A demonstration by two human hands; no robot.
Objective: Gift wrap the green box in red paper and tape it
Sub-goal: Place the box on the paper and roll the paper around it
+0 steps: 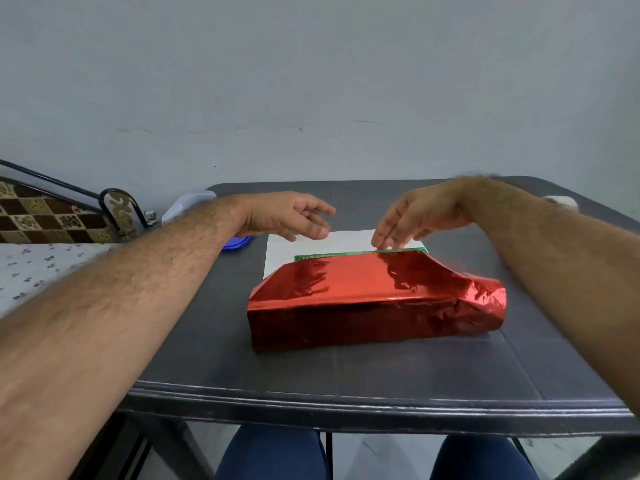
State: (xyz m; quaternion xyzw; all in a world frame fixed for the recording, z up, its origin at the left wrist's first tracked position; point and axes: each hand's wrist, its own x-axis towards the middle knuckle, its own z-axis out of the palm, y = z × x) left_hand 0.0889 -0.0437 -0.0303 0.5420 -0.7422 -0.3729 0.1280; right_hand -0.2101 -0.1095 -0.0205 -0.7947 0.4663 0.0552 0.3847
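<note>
Two hands over dark counter (346,375), head view. Green box (360,253) lay mid-counter, mostly covered by red paper (374,299); only thin green strip showed along far edge. White underside of paper spread flat beyond box. Left hand (284,216) hovered above white sheet, fingers (320,232) loosely spread, holding nothing. Right hand (415,216) angled down, straight fingers apart, tips at far edge of red paper on box top. Paper at right end bulged loose, crumpled. Blue object (237,242) lay under left wrist.
</note>
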